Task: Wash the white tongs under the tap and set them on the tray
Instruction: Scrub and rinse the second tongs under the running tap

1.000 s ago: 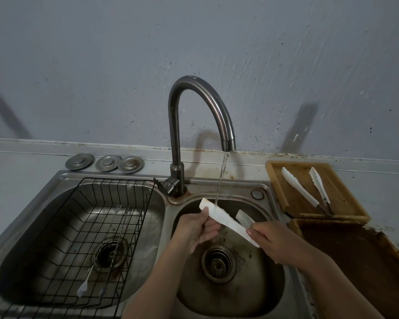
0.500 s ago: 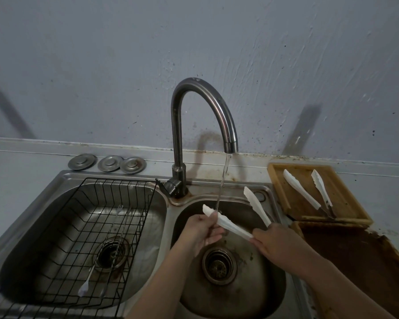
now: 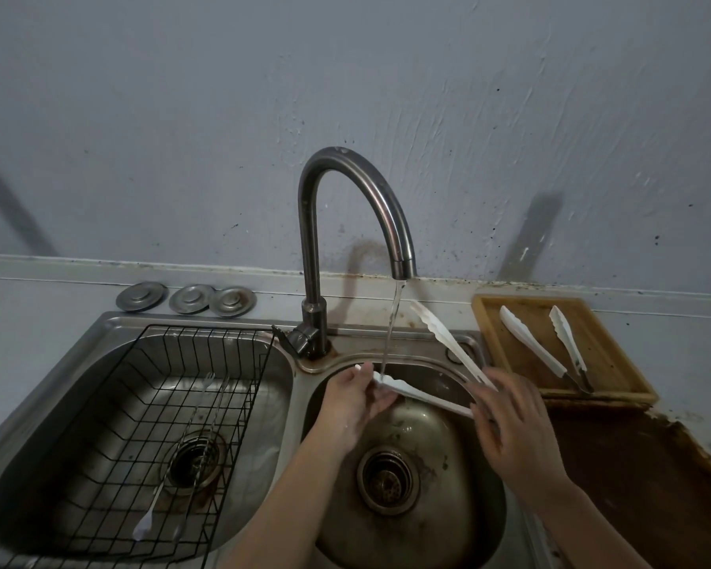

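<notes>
White tongs are spread wide over the right sink basin. My right hand grips them at the hinge end. Their lower arm lies under the thin stream from the curved tap, and my left hand pinches that arm's tip. The upper arm points up toward the spout, clear of the water. A wooden tray on the counter to the right holds a second pair of white tongs.
The left basin holds a black wire rack with a thin white-tipped utensil lying in it. Three metal drain covers sit behind it on the counter. A dark brown board lies in front of the tray.
The tongs have opened wider, their upper arm swinging up toward the spout. My left hand has stayed on the lower arm's tip under the stream, and my right hand has shifted slightly right.
</notes>
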### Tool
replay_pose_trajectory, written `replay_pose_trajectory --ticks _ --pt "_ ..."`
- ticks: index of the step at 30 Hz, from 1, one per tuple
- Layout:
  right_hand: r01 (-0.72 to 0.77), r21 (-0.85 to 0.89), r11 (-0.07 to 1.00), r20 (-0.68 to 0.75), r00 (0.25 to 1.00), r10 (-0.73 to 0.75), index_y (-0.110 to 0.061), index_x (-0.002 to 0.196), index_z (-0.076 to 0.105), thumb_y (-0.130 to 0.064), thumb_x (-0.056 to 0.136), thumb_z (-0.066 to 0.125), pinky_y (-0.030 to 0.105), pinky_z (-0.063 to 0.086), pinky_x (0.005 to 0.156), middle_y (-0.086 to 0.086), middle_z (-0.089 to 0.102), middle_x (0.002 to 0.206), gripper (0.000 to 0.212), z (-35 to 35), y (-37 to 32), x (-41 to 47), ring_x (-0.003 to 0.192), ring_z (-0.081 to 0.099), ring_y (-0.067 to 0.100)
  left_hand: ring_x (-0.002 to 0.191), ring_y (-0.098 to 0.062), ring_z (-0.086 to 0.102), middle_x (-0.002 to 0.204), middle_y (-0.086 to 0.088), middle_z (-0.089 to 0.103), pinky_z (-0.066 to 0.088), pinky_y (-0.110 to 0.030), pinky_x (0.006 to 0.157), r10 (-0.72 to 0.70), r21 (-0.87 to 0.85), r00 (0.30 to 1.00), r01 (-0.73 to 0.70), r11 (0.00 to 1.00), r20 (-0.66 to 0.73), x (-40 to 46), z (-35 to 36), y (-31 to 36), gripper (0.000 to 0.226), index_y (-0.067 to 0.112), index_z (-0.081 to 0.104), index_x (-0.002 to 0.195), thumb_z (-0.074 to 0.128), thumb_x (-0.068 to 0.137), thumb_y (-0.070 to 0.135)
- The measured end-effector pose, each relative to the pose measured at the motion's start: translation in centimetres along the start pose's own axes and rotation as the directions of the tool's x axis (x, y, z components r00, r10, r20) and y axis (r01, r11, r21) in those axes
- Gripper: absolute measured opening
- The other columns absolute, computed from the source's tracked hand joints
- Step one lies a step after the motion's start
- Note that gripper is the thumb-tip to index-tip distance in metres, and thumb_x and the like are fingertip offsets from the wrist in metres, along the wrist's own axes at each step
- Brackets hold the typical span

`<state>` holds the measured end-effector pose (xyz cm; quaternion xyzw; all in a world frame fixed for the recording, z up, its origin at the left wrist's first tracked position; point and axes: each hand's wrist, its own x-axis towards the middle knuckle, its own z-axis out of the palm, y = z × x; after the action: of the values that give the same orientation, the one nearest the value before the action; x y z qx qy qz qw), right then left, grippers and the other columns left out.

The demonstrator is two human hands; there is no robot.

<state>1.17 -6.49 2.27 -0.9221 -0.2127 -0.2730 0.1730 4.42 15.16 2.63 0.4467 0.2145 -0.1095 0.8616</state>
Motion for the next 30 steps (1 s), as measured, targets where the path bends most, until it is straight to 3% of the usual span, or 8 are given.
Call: replay_pose_trajectory --ticks 4,7,12,15,17,20,25,30 --pt "-0.528 0.145 0.837 0.212 0.843 0.495 -0.011 0.126 0.043 -0.024 0.091 0.055 0.029 0.054 0.069 -0.007 0.053 0.113 0.039 0.3 0.6 0.2 0.088 0.059 0.010 0.069 -0.021 0.071 0.075 -0.014 0.070 0.058 -0.030 0.065 -0.001 0.005 1.000 0.001 1.000 0.009 -0.3 0.6 -0.4 0.019 -0.001 0.061 0.085 0.053 0.093 0.014" --pt "-0.657 0.067 0.751 0.326 0.726 0.606 -0.012 0.099 0.054 -0.026 0.095 0.045 0.036 0.056 0.062 -0.002 0.064 0.079 0.017 0.8 1.3 0.1 0.067 0.063 0.011 0.082 -0.024 0.072 0.095 -0.016 0.069 0.058 -0.029 0.067 0.000 0.056 1.000 -0.001 0.998 0.022 -0.6 0.7 -0.8 0.014 0.003 0.061 0.094 0.052 0.093 0.013" --pt "-0.716 0.200 0.669 0.406 0.682 0.608 -0.015 0.098 0.053 -0.024 0.096 0.044 0.027 0.047 0.052 0.008 0.058 0.084 0.013 1.2 1.2 -0.4 0.064 0.062 0.019 0.070 -0.016 0.073 0.078 -0.009 0.074 0.056 -0.021 0.056 0.067 0.297 0.997 -0.075 0.952 0.035 -1.4 0.3 -0.4 0.028 0.009 0.066 0.080 0.044 0.096 0.010" --pt "-0.712 0.242 0.659 0.441 0.686 0.579 -0.023 0.095 0.048 -0.022 0.095 0.047 0.017 0.039 0.044 0.000 0.054 0.073 0.002 1.7 0.7 -1.0 0.054 0.055 0.010 0.067 -0.017 0.073 0.078 -0.009 0.074 0.056 -0.022 0.055 0.085 0.394 0.996 -0.094 0.914 0.038 -1.5 0.0 0.4 0.029 0.008 0.068 0.082 0.043 0.097 0.011" --pt "-0.739 0.272 0.616 0.483 0.659 0.577 -0.021 0.083 0.049 -0.026 0.096 0.045 0.013 0.034 0.044 -0.004 0.050 0.065 0.015 2.2 0.4 -1.3 0.052 0.049 0.004 0.062 -0.015 0.072 0.080 -0.011 0.072 0.056 -0.021 0.053 0.100 0.446 0.994 -0.103 0.889 0.030 -1.4 -0.1 1.1 0.031 0.009 0.068 0.082 0.042 0.097 0.009" --pt "-0.768 0.305 0.563 0.524 0.629 0.574 -0.019 0.073 0.051 -0.028 0.096 0.046 0.013 0.035 0.046 -0.003 0.050 0.060 0.025 2.7 0.2 -1.6 0.053 0.050 0.006 0.065 -0.013 0.069 0.080 -0.007 0.070 0.058 -0.021 0.056 0.127 0.527 0.991 -0.133 0.839 0.048 -1.4 -0.1 2.2 0.030 0.007 0.070 0.086 0.042 0.096 0.006" --pt "-0.783 0.362 0.505 0.564 0.616 0.550 -0.011 0.076 0.055 -0.028 0.094 0.049 0.033 0.042 0.058 0.004 0.054 0.064 0.026 3.5 -0.1 -2.0 0.062 0.053 0.020 0.076 -0.017 0.068 0.081 -0.007 0.068 0.058 -0.023 0.063 0.189 0.602 0.972 -0.235 0.763 0.140 -2.2 0.6 3.8 0.029 0.018 0.065 0.083 0.041 0.097 0.009" --pt "-0.761 0.388 0.520 0.554 0.643 0.529 -0.013 0.064 0.052 -0.024 0.093 0.051 0.016 0.040 0.045 -0.001 0.049 0.054 0.031 4.3 -0.9 -2.0 0.047 0.047 0.004 0.073 -0.015 0.068 0.078 -0.003 0.070 0.058 -0.019 0.062 0.233 0.608 0.950 -0.311 0.731 0.206 -2.7 1.0 4.8 0.032 0.027 0.066 0.078 0.046 0.095 0.010"
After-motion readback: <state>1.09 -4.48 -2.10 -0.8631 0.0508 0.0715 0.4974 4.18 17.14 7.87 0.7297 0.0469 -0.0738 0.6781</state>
